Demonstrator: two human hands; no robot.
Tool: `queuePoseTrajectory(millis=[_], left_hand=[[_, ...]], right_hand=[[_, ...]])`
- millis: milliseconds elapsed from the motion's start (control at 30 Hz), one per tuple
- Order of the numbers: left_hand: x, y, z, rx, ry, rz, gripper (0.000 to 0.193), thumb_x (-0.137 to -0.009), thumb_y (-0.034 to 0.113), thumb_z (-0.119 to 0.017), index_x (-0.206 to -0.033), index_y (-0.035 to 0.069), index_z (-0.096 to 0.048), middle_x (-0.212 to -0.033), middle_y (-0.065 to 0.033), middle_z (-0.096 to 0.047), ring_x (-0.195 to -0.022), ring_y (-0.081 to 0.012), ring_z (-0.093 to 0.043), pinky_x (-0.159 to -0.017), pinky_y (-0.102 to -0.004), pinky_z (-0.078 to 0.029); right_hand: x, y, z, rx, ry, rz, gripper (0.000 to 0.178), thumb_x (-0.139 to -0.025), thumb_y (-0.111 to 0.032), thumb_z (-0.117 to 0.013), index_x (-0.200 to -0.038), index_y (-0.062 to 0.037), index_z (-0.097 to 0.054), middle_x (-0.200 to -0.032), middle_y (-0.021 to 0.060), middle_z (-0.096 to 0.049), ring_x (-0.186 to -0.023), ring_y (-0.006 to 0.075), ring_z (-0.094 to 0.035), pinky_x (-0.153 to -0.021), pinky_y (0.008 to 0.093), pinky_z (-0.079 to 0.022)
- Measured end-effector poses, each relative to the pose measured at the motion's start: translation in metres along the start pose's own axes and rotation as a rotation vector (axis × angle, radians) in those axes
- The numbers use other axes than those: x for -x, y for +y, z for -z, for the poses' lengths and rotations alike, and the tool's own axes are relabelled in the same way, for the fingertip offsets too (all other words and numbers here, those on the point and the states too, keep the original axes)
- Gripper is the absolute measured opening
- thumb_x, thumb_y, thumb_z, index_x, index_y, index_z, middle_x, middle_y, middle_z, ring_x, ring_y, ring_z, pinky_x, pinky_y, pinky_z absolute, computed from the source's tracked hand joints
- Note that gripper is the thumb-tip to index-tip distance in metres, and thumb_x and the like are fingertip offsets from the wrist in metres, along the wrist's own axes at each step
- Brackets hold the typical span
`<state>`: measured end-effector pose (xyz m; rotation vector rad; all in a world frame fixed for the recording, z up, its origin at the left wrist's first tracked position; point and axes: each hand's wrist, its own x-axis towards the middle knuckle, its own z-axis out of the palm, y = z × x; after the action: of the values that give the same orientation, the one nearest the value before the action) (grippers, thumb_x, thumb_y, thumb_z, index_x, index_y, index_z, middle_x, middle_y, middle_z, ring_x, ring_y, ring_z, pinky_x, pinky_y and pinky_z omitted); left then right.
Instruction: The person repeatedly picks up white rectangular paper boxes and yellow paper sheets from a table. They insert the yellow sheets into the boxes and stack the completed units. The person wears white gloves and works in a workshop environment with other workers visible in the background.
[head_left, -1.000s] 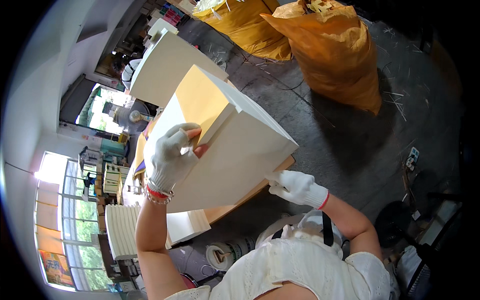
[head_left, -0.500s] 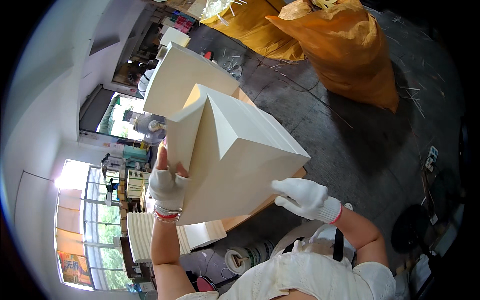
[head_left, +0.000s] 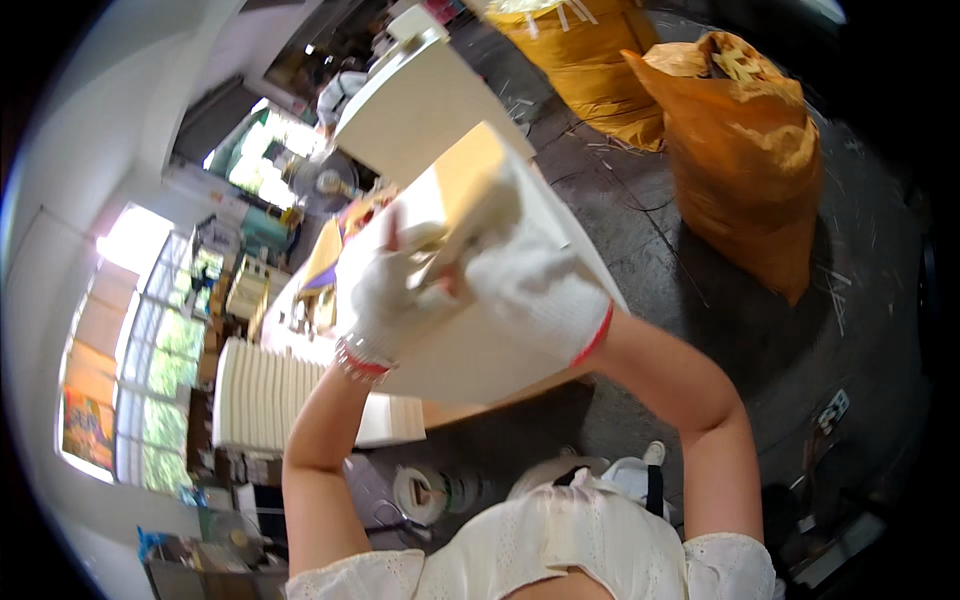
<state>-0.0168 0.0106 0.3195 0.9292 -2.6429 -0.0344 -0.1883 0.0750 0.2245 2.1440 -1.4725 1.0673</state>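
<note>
Ridged white stack [head_left: 265, 395]: at the far left, close to the table's near end.
Left hand [head_left: 385, 300]: white glove, red cuff, bare fingertips; forefinger and thumb stand apart at the pile's upper edge. Whether anything is pinched between them, I cannot tell.
Farther pile [head_left: 430, 115]: pale, broad-sided, beyond the nearer one.
Tan sheet [head_left: 465, 170]: on top of the nearer pile, toward its far corner; it looks like paper or thin card, probably light and bendy, easily creased. Best hold: thumb below, fingers above, along the near edge.
Nearer pile [head_left: 470, 355]: large, whitish, directly before the person, on a table [head_left: 445, 413] with a wooden edge. Probably heavy as a block, its layers likely to slip; a palm flat on top would steady it.
Right hand [head_left: 540, 290]: white glove, red cuff, reaching over the pile near the other hand; blurred, so I cannot tell whether its fingers close on anything.
Yellow sack [head_left: 600, 80]: beyond the pile, on the floor.
Orange sack [head_left: 750, 190]: farthest right, bulging, scraps at its mouth.
</note>
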Motion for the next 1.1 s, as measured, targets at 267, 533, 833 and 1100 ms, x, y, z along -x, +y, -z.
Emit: queuePoseTrajectory(millis=[267, 533, 833, 1100], left_hand=[[-0.009, 0.007, 0.012, -0.125, 0.122, -0.172, 0.045, -0.078, 0.012, -0.070, -0.120, 0.006, -0.055, -0.089, -0.0156, -0.064, -0.083, -0.0260, -0.065, -0.074, -0.0334, -0.052], [0.024, -0.100, 0.116, 0.652, 0.598, 0.137, 0.022, -0.083, 0.011, -0.060, -0.103, 0.001, -0.061, -0.087, -0.0084, -0.070, -0.079, -0.0147, -0.066, -0.073, -0.0267, -0.053], [0.157, -0.231, 0.176, 0.835, 1.360, 0.058, 0.037, -0.083, 0.001, -0.052, -0.120, -0.002, -0.054, -0.109, -0.0127, -0.063, -0.097, -0.0239, -0.065, -0.084, -0.0325, -0.057], [0.180, -0.295, 0.148, 1.171, 1.433, -0.057, 0.034, -0.093, 0.009, -0.054, -0.125, 0.000, -0.054, -0.112, -0.0133, -0.063, -0.093, -0.0246, -0.066, -0.078, -0.0337, -0.058]], right_hand=[[0.003, 0.004, -0.013, 0.461, -0.038, -0.036, 0.028, -0.084, -0.014, -0.056, -0.111, -0.0106, -0.056, -0.089, 0.0110, -0.058, -0.074, 0.0251, -0.062, -0.064, 0.0360, -0.049], [-0.028, -0.022, 0.005, 0.022, -0.030, -0.142, 0.034, -0.086, -0.012, -0.058, -0.119, -0.0067, -0.054, -0.109, 0.0148, -0.062, -0.086, 0.0330, -0.064, -0.074, 0.0386, -0.053], [-0.055, -0.119, -0.054, 0.674, 0.102, 0.394, 0.030, -0.090, -0.031, -0.053, -0.111, -0.0106, -0.058, -0.127, 0.0061, -0.053, -0.113, 0.0218, -0.052, -0.082, 0.0363, -0.047], [-0.078, -0.222, -0.098, -0.040, -0.224, 0.260, 0.061, -0.064, -0.023, -0.076, -0.116, -0.0044, -0.051, -0.121, 0.0121, -0.053, -0.114, 0.0286, -0.050, -0.099, 0.0502, -0.040]])
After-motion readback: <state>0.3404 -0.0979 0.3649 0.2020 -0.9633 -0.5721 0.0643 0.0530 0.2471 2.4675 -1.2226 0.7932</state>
